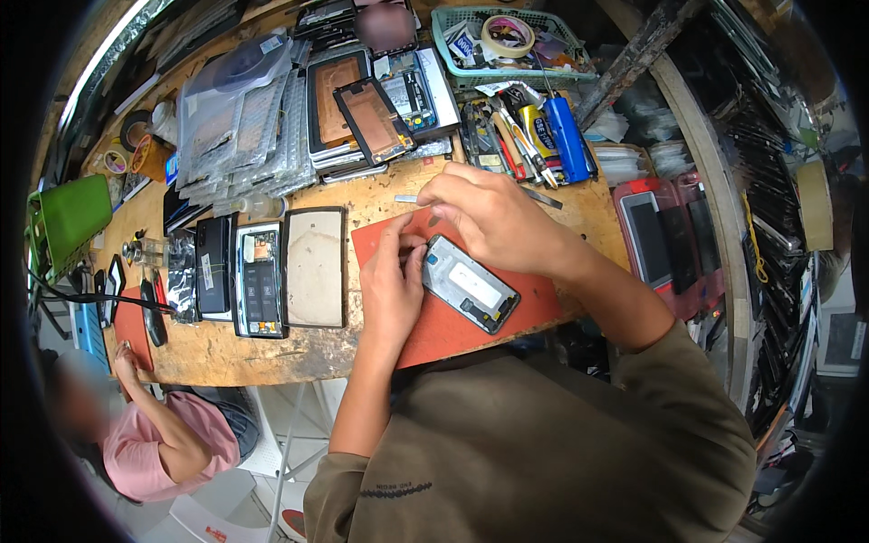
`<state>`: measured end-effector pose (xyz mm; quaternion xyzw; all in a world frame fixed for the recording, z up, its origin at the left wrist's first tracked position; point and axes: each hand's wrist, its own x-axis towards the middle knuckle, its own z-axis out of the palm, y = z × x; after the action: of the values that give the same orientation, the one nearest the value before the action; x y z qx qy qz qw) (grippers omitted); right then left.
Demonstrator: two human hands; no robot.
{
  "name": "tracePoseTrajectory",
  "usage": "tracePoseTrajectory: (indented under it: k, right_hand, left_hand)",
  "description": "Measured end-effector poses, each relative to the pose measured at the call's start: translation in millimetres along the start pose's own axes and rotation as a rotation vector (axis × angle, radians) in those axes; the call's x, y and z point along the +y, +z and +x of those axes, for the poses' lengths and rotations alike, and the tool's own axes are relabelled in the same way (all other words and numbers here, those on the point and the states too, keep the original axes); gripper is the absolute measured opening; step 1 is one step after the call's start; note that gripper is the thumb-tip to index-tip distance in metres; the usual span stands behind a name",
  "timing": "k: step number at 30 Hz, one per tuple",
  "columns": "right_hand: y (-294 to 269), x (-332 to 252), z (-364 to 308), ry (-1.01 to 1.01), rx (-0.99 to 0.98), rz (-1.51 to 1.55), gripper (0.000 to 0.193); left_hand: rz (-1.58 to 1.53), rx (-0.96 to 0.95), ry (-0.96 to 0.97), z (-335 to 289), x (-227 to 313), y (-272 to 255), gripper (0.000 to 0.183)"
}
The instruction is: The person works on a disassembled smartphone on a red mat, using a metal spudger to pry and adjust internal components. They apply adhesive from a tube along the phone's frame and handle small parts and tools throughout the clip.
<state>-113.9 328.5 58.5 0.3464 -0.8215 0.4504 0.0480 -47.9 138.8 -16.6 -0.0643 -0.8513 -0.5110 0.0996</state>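
A smartphone frame (470, 286), grey inside with a pale rectangle in its middle, lies tilted on a red-orange mat (529, 308). At its upper left corner, my left hand (391, 285) has its thumb and fingers closed on the edge. My right hand (489, 217) is over the frame's top end, fingers bent and pressed together; whatever they pinch is hidden. A thin metal strip (405, 198) pokes out left of the right fingers, and a dark flat tool end (543, 198) shows beyond that hand. Whether these are one tool, held or lying there, I cannot tell.
Left of the mat are a cardboard-lined tray (315, 267), an opened phone (261, 281) and a dark phone (214, 267). Bubble-wrap sleeves (240, 127), hand tools (516, 136) and a teal basket (444, 68) crowd the back. A person in pink (172, 434) sits at left.
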Motion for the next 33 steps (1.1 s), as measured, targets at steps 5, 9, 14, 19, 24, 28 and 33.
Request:
tracePoseTrajectory:
  k: [5, 9, 14, 19, 24, 28, 33]
  right_hand:
    - [-1.1, -3.8, 2.9, -0.080, -0.043, -0.053, 0.018]
    - [0.6, -5.8, 5.6, -0.115, -0.046, -0.047, 0.020]
    - [-0.8, -7.9, 8.0, -0.135, -0.054, -0.051, 0.021]
    - [-4.1, -15.3, 9.3, -0.096, -0.137, -0.086, 0.021]
    - [-4.0, -23.9, 6.5, -0.172, -0.185, -0.206, 0.024]
    - [-0.4, -21.4, 3.6, -0.231, -0.207, -0.161, 0.025]
    - [5.3, -9.7, 2.5, -0.172, -0.288, -0.130, 0.023]
  left_hand:
    - [0.067, 0.094, 0.127, 5.4, -1.7, -1.4, 0.046]
    - [0.041, 0.078, 0.115, 6.3, -5.1, -5.6, 0.045]
    - [-0.009, 0.069, 0.108, 5.5, -7.3, -6.5, 0.045]
    - [-0.028, 0.043, 0.101, 7.2, -2.8, -8.3, 0.044]
    - [0.007, -0.007, 0.150, 6.7, 7.1, -11.0, 0.040]
    - [0.053, -0.043, 0.180, 4.7, 9.1, -11.3, 0.040]
    - [0.056, -0.115, 0.130, 1.5, 3.6, -8.7, 0.043]
